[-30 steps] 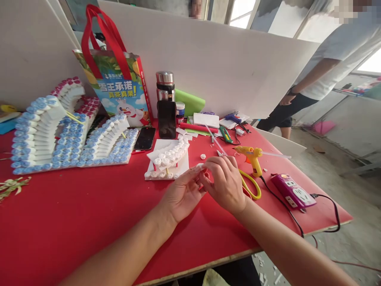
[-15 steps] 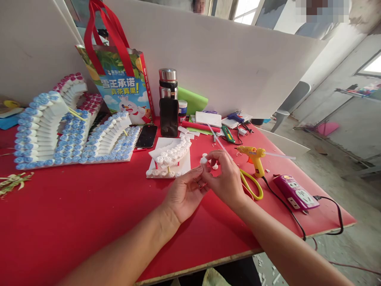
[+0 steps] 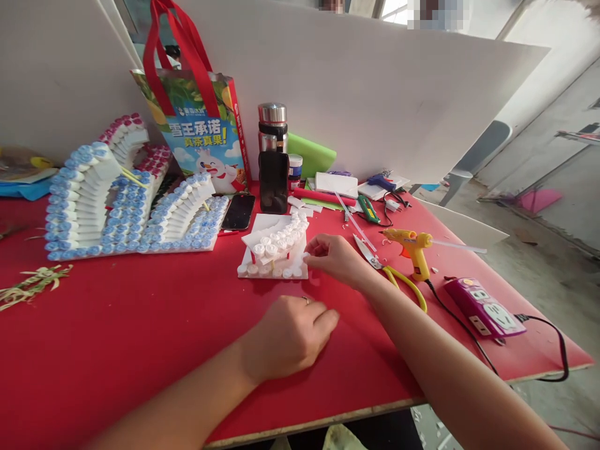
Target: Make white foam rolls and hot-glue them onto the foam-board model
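Red table (image 3: 154, 350), pale board (image 3: 365, 106) behind, floor (image 3: 562, 269) past right edge; right hand (image 3: 335, 259) now at model (image 3: 276, 240)'s right edge, pinching rose (image 3: 305, 255), left hand (image 3: 291, 336) parted, its grip I cannot tell

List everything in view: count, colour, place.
white model: 1, white, centre
blue models: 2, blue-white, left
pink model: 1, pink-white, rear left
bag: 1, multicoloured, rear left
flask: 1, silver, rear
phones: 2, black, rear
sheet: 1, green, rear
glue gun: 1, yellow, right
snips: 1, yellow handles, right
cutter: 1, green, rear right
power strip: 1, purple, right
stalks: several, pale green, left
table: 1, red, beneath
chair: 1, grey, beyond right
left hand: 1, bare, front centre
right hand: 1, bare, beside white model
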Tool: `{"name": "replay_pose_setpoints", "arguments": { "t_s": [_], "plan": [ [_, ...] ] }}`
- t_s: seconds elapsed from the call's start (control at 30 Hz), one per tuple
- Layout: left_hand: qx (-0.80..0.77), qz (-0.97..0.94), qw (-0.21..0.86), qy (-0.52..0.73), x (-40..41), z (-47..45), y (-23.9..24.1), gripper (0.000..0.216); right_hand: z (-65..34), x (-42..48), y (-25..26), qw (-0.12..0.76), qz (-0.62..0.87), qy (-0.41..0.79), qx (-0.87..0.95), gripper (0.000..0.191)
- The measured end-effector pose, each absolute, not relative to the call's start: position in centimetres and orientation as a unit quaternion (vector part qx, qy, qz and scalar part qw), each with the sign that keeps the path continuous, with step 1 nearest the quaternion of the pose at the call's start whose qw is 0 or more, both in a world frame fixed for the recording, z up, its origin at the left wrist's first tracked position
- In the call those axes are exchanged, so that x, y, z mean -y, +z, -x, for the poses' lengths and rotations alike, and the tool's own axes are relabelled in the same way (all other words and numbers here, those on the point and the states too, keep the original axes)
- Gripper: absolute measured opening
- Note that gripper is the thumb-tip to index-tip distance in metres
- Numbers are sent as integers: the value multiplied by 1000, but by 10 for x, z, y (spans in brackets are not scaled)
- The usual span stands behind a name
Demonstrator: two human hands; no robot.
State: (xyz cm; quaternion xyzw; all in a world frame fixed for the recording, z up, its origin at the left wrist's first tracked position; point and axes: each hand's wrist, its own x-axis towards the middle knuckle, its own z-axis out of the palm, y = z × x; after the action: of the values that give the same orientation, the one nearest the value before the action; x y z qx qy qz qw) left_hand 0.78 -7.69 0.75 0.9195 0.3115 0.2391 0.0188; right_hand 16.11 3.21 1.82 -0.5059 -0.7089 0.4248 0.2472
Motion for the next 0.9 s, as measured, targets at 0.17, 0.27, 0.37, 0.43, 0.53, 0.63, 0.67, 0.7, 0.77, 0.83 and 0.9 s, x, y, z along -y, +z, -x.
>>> {"name": "replay_pose_setpoints", "arguments": {
  "t_s": [0.17, 0.27, 0.37, 0.43, 0.53, 0.63, 0.67, 0.7, 0.77, 0.83, 0.9],
  "plan": [
    [-369, -879, -83, 289, 60, 17, 5, 23, -169, -33, 4, 228, 483, 436, 724, 12],
    [-463, -831, -53, 304, 52, 24, 7, 24, -172, -31, 2, 229, 472, 438, 730, 10],
    [-524, -801, -14, 287, 51, 26, 8, 26, -172, -29, 4, 233, 470, 426, 737, 9],
    [-543, -793, 9, 275, 52, 24, 8, 27, -170, -28, 4, 232, 475, 411, 743, 9],
    [-548, -798, 9, 253, 54, 21, 6, 28, -168, -27, 6, 224, 487, 391, 748, 9],
    [-541, -806, -16, 239, 54, 19, 4, 30, -167, -26, 8, 216, 495, 383, 749, 9],
    [-539, -808, -21, 237, 53, 19, 3, 30, -167, -25, 8, 215, 496, 381, 750, 9],
    [-538, -809, -23, 236, 53, 19, 3, 30, -166, -25, 9, 213, 496, 379, 751, 8],
    [-538, -810, -21, 234, 53, 19, 2, 29, -166, -24, 9, 207, 495, 380, 753, 7],
    [-539, -810, -15, 230, 53, 19, 2, 28, -165, -22, 9, 204, 493, 382, 755, 8],
    [-541, -810, -11, 227, 53, 20, 1, 28, -165, -22, 9, 201, 491, 380, 758, 9]
  ]
}}
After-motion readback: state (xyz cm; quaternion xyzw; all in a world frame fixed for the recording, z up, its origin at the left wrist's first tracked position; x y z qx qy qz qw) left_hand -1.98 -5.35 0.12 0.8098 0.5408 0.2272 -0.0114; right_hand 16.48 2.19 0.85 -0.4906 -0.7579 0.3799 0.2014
